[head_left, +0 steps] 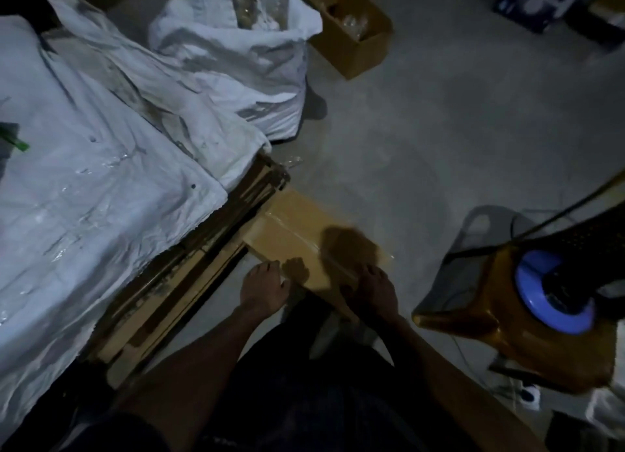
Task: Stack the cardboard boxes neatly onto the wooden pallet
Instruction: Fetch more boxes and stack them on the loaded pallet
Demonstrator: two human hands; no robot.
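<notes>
A flat, tape-sealed cardboard box (297, 228) lies on the grey floor just ahead of me. My left hand (263, 287) touches its near left edge with the fingers stretched forward. My right hand (370, 291) rests on the near right corner, fingers also extended. To the left, a low stack of brown boards (189, 275) runs along the box's side, mostly covered by white woven sacks (101, 167). In this dim light I cannot tell whether the boards are the wooden pallet or flattened cardboard.
A full white sack (236, 45) stands at the back, with an open cardboard box (351, 38) beside it. On the right is an amber plastic stool (507, 316) carrying a blue tape roll (554, 292), with a grey basket (473, 245) and cables nearby. Bare floor stretches ahead on the right.
</notes>
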